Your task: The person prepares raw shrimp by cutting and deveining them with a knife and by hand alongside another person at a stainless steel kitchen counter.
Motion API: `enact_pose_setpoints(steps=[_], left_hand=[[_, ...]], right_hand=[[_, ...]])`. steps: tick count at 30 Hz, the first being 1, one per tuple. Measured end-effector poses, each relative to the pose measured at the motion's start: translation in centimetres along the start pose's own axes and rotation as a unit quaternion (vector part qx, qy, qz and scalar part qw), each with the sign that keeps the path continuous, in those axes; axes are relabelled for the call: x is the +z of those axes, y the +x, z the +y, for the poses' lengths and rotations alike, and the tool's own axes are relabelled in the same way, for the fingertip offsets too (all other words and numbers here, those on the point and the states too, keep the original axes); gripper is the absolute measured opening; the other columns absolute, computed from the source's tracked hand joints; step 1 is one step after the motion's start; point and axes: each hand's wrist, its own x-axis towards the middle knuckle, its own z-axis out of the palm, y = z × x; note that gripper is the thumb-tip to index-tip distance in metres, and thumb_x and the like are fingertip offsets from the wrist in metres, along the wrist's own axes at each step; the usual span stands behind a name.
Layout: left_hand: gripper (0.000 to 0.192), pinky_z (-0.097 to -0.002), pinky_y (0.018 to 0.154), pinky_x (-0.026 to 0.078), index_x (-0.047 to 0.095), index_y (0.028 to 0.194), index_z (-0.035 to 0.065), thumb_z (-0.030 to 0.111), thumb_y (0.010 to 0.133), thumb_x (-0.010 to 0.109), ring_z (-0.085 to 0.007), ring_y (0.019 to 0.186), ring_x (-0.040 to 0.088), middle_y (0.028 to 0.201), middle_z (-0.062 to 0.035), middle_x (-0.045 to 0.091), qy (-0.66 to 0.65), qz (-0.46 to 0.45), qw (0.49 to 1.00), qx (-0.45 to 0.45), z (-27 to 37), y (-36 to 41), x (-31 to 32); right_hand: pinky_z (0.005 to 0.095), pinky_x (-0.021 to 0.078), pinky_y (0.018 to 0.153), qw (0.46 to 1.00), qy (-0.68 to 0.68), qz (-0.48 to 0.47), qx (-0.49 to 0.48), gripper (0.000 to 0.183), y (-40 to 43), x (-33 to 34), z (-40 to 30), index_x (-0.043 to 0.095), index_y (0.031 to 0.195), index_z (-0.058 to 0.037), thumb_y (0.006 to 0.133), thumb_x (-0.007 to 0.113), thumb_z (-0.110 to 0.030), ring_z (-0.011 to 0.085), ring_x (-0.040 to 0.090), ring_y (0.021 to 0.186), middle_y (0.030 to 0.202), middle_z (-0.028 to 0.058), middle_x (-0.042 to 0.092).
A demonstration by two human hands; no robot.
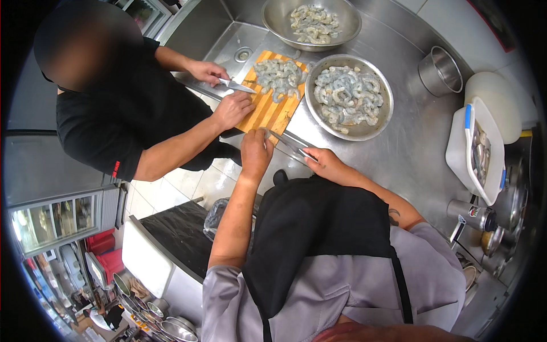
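My left hand (257, 154) pinches a peeled shrimp (266, 132) at the near corner of a striped wooden cutting board (273, 112). My right hand (325, 163) holds a knife (290, 144) by its handle, the blade pointing at that shrimp. A pile of peeled shrimp (280, 77) lies on the board's far half. Just right of the board stands a steel bowl (388, 112) with many more shrimp (348, 96). Behind it, a second steel bowl (273, 28) holds further shrimp (315, 23).
A co-worker in black at the left holds a knife (239, 86) over the board, both hands close to mine. A sink (230, 40) lies behind the board. To the right stand a steel pot (440, 72), a white tub (459, 145) with seafood and a steel canister (470, 214).
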Motion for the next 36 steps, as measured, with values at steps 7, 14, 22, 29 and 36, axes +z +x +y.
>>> enact_pose_setpoints(steps=[7,14,22,29,36], left_hand=[[0.021,-0.0487,0.075,0.049,0.063,0.097,0.0012,0.002,0.077,0.069,-0.0387,0.085,0.060,0.087,-0.0177,0.061,-0.005,0.015,1.000,0.016,0.0,-0.1,-0.3],[0.022,-0.0505,0.074,0.048,0.064,0.098,0.0013,0.002,0.077,0.067,-0.0397,0.084,0.059,0.087,-0.0182,0.060,0.004,0.007,1.000,0.006,-0.3,-0.3,-0.3],[0.022,-0.0489,0.076,0.048,0.064,0.098,0.0017,0.002,0.076,0.067,-0.0376,0.086,0.060,0.088,-0.0167,0.061,0.039,-0.006,0.999,0.018,-0.1,-0.7,-0.9],[0.024,-0.0467,0.078,0.048,0.064,0.099,0.0035,0.001,0.076,0.068,-0.0349,0.089,0.061,0.091,-0.0143,0.062,0.072,-0.011,0.997,0.036,0.2,-0.7,-1.2],[0.022,-0.0475,0.077,0.047,0.064,0.098,0.0028,-0.001,0.076,0.066,-0.0353,0.087,0.060,0.090,-0.0147,0.061,0.082,-0.010,0.995,0.051,-0.3,-1.0,-1.2]], right_hand=[[0.0348,0.0525,0.077,0.997,0.002,-0.011,0.074,0.034,0.1,-0.5,-0.4,0.060,0.126,0.0081,0.099,0.058,-0.012,0.0217,0.068,0.082,0.094,0.0220,0.071],[0.0350,0.0508,0.072,0.998,-0.032,-0.020,0.053,0.031,0.3,-0.4,-1.3,0.061,0.125,0.0064,0.100,0.056,-0.012,0.0184,0.061,0.073,0.085,0.0192,0.068],[0.0352,0.0504,0.068,1.000,-0.008,0.002,-0.001,0.030,0.7,0.6,-1.1,0.062,0.123,0.0055,0.100,0.057,-0.012,0.0176,0.059,0.068,0.081,0.0169,0.068],[0.0285,0.0503,0.081,0.995,0.011,-0.046,0.091,0.037,1.2,0.2,-0.6,0.058,0.132,0.0080,0.103,0.056,-0.013,0.0095,0.059,0.090,0.099,0.0094,0.071],[0.0391,0.0535,0.084,0.997,-0.011,-0.029,0.064,0.035,0.9,0.3,-2.3,0.062,0.126,0.0062,0.098,0.058,-0.014,0.0270,0.071,0.088,0.100,0.0250,0.072]])
